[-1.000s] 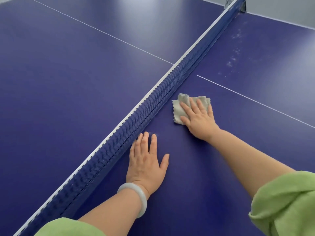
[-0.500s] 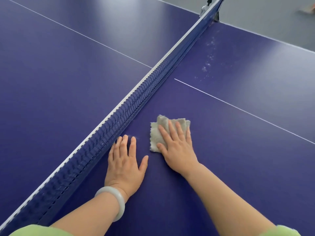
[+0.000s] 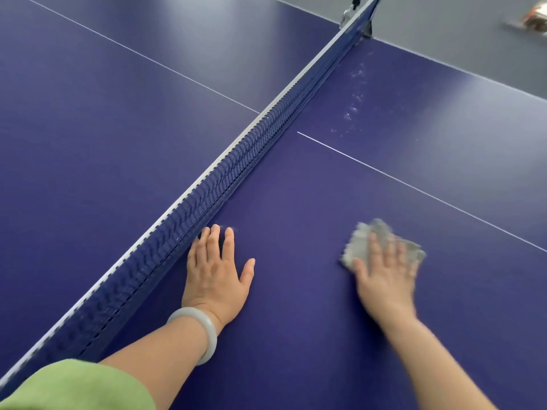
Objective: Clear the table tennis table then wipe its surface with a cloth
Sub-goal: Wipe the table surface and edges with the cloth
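Note:
The dark blue table tennis table (image 3: pixel 296 208) fills the view. My right hand (image 3: pixel 384 276) presses a small grey cloth (image 3: pixel 359 247) flat on the surface with straight fingers; the hand and cloth are motion-blurred. My left hand (image 3: pixel 217 270), with a pale bangle at the wrist, rests flat on the table beside the net (image 3: pixel 225 176), fingers straight, holding nothing. A patch of white dust specks (image 3: pixel 353 99) lies on the surface far ahead, close to the net.
The net runs diagonally from lower left to its post (image 3: pixel 353 13) at the table's far edge. A white centre line (image 3: pixel 414 187) crosses the near half. Grey floor lies beyond the far edge, with a blurred object (image 3: pixel 532 22) at the top right.
My right hand has slid the cloth back toward me and then rightward, away from the net. My left hand has stayed flat beside the net.

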A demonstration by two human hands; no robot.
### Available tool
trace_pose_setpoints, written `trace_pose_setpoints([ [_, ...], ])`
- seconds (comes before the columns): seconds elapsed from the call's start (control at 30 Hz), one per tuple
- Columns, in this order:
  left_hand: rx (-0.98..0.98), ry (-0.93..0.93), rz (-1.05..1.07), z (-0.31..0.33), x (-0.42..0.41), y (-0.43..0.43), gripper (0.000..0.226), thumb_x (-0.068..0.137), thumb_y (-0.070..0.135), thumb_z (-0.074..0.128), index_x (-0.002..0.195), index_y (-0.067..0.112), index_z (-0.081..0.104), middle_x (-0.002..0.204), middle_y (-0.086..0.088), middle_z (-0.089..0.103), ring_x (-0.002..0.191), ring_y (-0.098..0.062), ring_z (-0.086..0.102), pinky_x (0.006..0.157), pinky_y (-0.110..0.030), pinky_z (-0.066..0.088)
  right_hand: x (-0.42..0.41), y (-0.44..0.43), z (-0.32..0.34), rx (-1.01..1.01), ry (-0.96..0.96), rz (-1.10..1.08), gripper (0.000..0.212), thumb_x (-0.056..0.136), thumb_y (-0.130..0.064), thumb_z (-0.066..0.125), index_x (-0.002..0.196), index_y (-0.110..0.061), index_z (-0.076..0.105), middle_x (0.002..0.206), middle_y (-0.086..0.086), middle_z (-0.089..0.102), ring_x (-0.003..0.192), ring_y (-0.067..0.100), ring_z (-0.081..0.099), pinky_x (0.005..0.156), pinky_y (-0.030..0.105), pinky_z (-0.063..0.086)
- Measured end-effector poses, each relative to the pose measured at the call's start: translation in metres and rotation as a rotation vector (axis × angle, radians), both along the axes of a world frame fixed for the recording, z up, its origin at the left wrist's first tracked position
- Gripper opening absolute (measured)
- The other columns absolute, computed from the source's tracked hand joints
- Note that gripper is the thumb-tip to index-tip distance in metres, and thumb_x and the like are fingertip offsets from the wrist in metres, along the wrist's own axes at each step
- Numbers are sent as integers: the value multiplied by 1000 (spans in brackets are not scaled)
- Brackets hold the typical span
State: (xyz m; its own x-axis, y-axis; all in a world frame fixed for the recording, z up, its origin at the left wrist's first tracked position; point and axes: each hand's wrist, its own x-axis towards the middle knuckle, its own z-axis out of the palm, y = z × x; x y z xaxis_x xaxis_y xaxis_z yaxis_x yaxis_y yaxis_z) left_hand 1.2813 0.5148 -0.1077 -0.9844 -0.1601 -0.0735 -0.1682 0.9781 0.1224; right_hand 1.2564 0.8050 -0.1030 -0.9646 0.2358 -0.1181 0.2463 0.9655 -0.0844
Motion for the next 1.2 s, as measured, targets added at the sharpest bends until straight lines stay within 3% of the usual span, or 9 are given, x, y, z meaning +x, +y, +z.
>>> trace_pose_setpoints([
  [0.1,6,15,-3,0,-1,0,77,92,62,16,155,17,19,160,-9,18,150,-27,9,122,-43,10,13,-77,-5,2,1,273,68,97,-60,16,156,-34,-6,165,3,-11,151,27,-14,118,48,-19],
  [0.27,53,19,-6,1,2,-2,76,93,61,20,155,18,14,161,-8,12,150,-25,4,122,-41,5,-1,-109,-8,-53,-32,355,70,91,-63,3,154,-36,-16,162,-2,-23,148,20,-27,119,46,-19],
  [0.5,490,91,-82,22,47,-37,68,100,40,46,156,24,12,163,4,4,149,-10,-7,121,-27,-3,-8,-106,-7,-71,-83,359,66,97,-61,12,154,-39,-11,163,-5,-18,149,19,-22,118,46,-20],
  [0.63,260,50,-94,18,123,-74,75,97,56,31,157,21,1,163,3,-7,147,-8,-21,119,-27,-10,-12,-124,-2,-115,-115,224,65,100,-58,16,156,-36,-9,163,-2,-20,149,22,-21,119,51,-17],
  [0.73,159,-13,-105,12,149,-96,80,88,68,-1,153,23,-16,161,5,-23,143,-8,-31,119,-27,-15,8,-158,-2,-147,-89,379,66,98,-61,17,155,-39,-10,161,-7,-23,149,21,-23,117,48,-21],
  [0.77,136,-9,-111,12,151,-99,81,87,67,-2,154,23,-12,161,5,-21,145,-9,-26,119,-28,-14,20,-167,-4,-151,-71,468,66,96,-63,14,154,-42,-11,159,-11,-24,148,17,-25,116,46,-23],
  [0.87,93,-35,-109,15,153,-100,77,94,60,13,156,15,14,164,-4,6,151,-17,0,118,-36,1,38,-170,-7,-126,-61,577,67,92,-67,9,152,-45,-13,157,-16,-25,144,9,-30,116,42,-24],
  [1.07,79,-39,-107,11,152,-100,74,96,57,23,155,12,23,162,-7,19,150,-20,12,120,-39,8,-39,-172,2,-165,-71,139,60,102,-49,23,157,-36,5,166,-5,-7,152,23,-9,118,54,-14],
  [1.2,65,-44,-105,8,152,-100,74,96,58,23,155,13,21,163,-6,18,150,-19,11,121,-40,14,-84,-220,7,-242,-134,160,60,100,-52,22,156,-39,7,165,-8,-6,152,22,-10,117,56,-15],
])
